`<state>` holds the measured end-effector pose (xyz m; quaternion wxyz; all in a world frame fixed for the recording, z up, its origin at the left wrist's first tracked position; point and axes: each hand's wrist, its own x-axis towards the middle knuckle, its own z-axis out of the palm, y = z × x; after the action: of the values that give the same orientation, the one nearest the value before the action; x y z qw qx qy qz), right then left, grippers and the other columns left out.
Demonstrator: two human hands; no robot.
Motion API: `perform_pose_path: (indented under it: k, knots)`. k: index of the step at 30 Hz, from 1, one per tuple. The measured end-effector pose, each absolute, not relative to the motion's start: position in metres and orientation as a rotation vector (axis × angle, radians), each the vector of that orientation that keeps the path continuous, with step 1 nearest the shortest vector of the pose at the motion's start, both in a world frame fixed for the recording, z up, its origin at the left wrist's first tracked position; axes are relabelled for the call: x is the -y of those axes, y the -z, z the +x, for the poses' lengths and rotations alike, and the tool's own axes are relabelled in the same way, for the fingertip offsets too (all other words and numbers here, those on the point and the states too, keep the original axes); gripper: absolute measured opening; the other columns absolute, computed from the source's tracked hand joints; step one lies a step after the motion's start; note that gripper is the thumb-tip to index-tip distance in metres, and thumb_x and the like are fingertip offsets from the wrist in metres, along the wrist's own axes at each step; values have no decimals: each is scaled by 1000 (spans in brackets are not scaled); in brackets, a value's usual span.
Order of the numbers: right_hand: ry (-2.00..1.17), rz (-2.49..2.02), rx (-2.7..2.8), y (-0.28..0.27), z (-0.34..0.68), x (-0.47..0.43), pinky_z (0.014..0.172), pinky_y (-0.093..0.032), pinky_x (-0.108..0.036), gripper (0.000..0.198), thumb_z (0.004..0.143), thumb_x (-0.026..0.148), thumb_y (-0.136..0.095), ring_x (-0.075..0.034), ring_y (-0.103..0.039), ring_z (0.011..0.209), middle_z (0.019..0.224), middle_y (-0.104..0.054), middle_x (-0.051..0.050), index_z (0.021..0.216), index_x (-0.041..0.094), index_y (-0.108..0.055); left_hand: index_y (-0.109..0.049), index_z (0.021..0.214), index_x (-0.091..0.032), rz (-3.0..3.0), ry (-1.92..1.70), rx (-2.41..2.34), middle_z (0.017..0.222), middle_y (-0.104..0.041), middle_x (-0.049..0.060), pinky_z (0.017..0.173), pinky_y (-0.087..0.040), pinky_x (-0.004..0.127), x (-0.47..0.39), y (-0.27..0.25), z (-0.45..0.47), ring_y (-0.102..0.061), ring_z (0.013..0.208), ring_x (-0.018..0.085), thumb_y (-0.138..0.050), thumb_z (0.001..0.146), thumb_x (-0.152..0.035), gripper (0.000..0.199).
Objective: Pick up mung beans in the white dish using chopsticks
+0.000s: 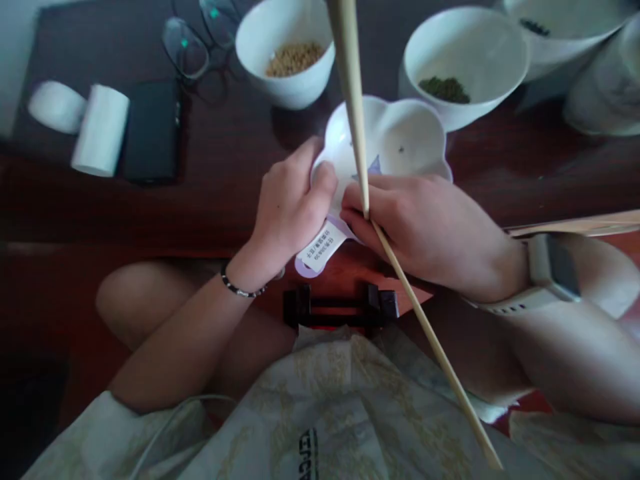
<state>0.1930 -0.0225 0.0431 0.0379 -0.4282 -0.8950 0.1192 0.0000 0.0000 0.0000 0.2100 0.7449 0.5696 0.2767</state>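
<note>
My left hand [295, 200] grips the left side of a white petal-shaped dish [387, 127], thumb over its rim. The dish has a lilac edge, a blue mark inside, a small dark speck and a lilac handle [309, 268] with a printed label [321, 245]. My right hand [405, 223] is closed at the near side of the dish and covers part of it. Two wooden chopsticks [434, 337] come from its fingers, one rising towards the camera, the other slanting down to the right. The right fingertips are partly hidden.
Beyond the dish stand a white bowl [255, 43] of tan grains, another bowl [465, 40] with green bits and a third bowl [565, 20] with dark bits. A jar-like container [610, 87] is far right. Glasses [185, 50], a black box [151, 130] and a white cylinder [101, 130] lie left.
</note>
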Motion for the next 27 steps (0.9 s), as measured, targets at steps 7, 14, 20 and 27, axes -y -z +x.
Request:
perform_pose_path:
  k: [7, 14, 20, 27]
  knots:
    - [-425, -1278, 2692, -35, 194, 23, 63, -23, -34, 27, 112, 33, -48, -16, -57, 74, 100, -69, -7, 118, 17, -69, -65, 100, -22, 2053, -721, -1593, 83, -70, 3, 71, -45, 29, -5, 1, -5, -65, 77, 18, -44, 108, -37, 27]
    - [-517, -1294, 2678, -37, 192, 22, 64, -22, -34, 26, 113, 32, -48, -15, -54, 75, 102, -69, -6, 116, 16, -68, -65, 97, -20, 2033, -727, -1584, 85, -72, 3, 68, -43, 28, -3, -1, -5, -66, 78, 18, -45, 107, -35, 27]
    - [-526, -1282, 2672, -36, 193, 22, 65, -24, -34, 27, 113, 34, -47, -14, -54, 75, 105, -70, -6, 117, 17, -68, -66, 99, -20, 2014, -724, -1575, 85, -73, 3, 66, -42, 28, -4, -1, -6, -65, 76, 17, -47, 105, -32, 23]
    - [-539, -1293, 2663, -35, 192, 20, 65, -23, -34, 26, 113, 35, -47, -14, -54, 75, 104, -69, -5, 113, 17, -66, -65, 99, -21, 1974, -717, -1579, 87, -74, 2, 66, -41, 29, -4, 0, -7, -65, 76, 18, -48, 103, -29, 20]
